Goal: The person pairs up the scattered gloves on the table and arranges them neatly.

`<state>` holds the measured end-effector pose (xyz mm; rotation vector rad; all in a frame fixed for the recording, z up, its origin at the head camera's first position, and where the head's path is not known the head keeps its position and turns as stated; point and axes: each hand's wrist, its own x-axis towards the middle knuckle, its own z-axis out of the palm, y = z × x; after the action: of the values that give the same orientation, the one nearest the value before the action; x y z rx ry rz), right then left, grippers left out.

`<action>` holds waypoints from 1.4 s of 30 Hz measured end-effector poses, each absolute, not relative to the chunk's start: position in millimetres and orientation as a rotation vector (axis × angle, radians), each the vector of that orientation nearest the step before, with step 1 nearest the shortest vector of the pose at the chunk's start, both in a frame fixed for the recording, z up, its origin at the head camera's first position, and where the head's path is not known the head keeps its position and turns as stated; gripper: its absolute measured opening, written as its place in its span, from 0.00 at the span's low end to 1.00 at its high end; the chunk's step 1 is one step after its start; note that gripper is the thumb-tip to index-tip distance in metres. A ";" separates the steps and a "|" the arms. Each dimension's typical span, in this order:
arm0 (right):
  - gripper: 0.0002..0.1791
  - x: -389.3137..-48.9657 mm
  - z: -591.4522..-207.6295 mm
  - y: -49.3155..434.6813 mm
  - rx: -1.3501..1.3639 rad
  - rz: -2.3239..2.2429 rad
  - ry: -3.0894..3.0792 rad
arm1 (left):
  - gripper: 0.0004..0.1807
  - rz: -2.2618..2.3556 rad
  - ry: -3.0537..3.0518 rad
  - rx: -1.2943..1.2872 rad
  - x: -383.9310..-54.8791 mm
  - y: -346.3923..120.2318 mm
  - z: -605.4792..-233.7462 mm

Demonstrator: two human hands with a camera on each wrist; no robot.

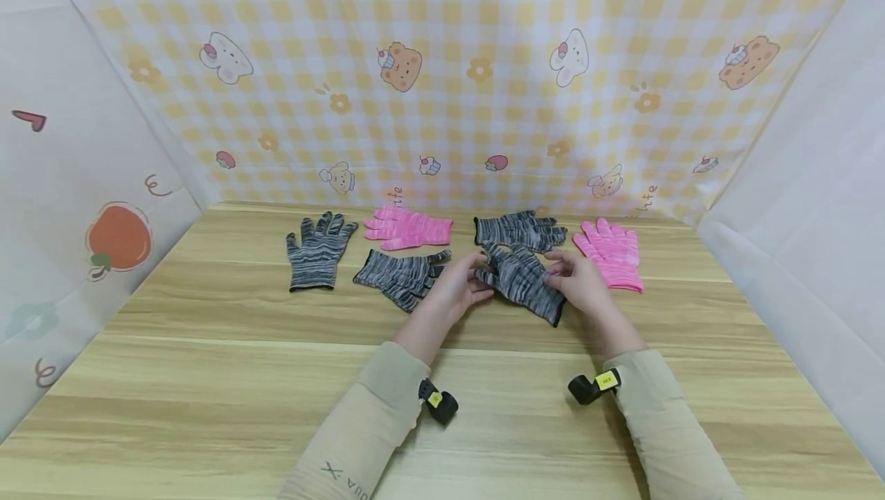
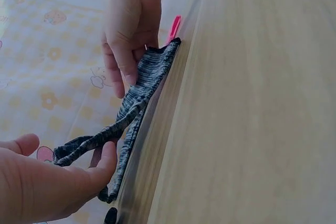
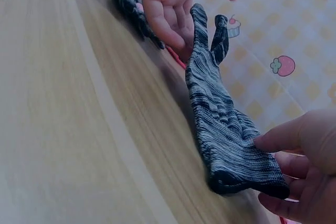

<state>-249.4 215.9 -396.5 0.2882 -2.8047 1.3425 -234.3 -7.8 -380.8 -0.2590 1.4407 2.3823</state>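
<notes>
A grey-and-black striped knit glove (image 1: 527, 282) is between my two hands, tilted, its cuff toward the lower right in the head view. My right hand (image 1: 582, 280) pinches it near the cuff, thumb on top and fingers beneath, as the right wrist view shows. At the glove's finger end is my left hand (image 1: 452, 291), its fingers against the knit and the thumb (image 2: 23, 144) held apart. Behind lies another striped glove (image 1: 520, 230), partly overlapped by the held one. To the left, a striped glove (image 1: 397, 276) is partly hidden by my left hand.
Along the back of the wooden table (image 1: 228, 377) lie a striped glove (image 1: 318, 254) at far left, a pink glove (image 1: 415, 228) and another pink glove (image 1: 615, 253) beside my right hand. A yellow checked cloth (image 1: 442, 116) hangs behind, with white cloth at both sides.
</notes>
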 end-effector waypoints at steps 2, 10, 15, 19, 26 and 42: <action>0.23 -249.0 -395.0 215.5 0.262 1.369 -2.799 | 0.20 2.397 1.425 -0.256 -234.8 -7.9 -380.5; 0.25 -244.2 -387.8 214.5 0.162 1.457 -2.821 | 0.30 2.457 1.354 -0.272 -233.9 -9.0 -377.3; 0.26 -239.9 -382.6 215.4 0.152 1.515 -2.832 | 0.30 2.471 1.336 -0.260 -233.6 -10.1 -376.7; 0.27 -237.3 -379.0 216.0 0.149 1.562 -2.823 | 0.32 2.471 1.320 -0.262 -234.1 -9.7 -377.0; 0.27 -233.5 -374.6 215.6 0.139 1.575 -2.844 | 0.40 2.442 1.304 -0.254 -233.2 -9.4 -377.6; 0.29 -226.5 -371.0 219.8 0.170 1.592 -2.858 | 0.39 2.357 1.330 -0.193 -231.2 -8.9 -378.4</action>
<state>-226.5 219.8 -371.0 0.1696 -2.8582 1.5917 -231.2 -8.9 -378.4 -0.1931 1.3302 2.3567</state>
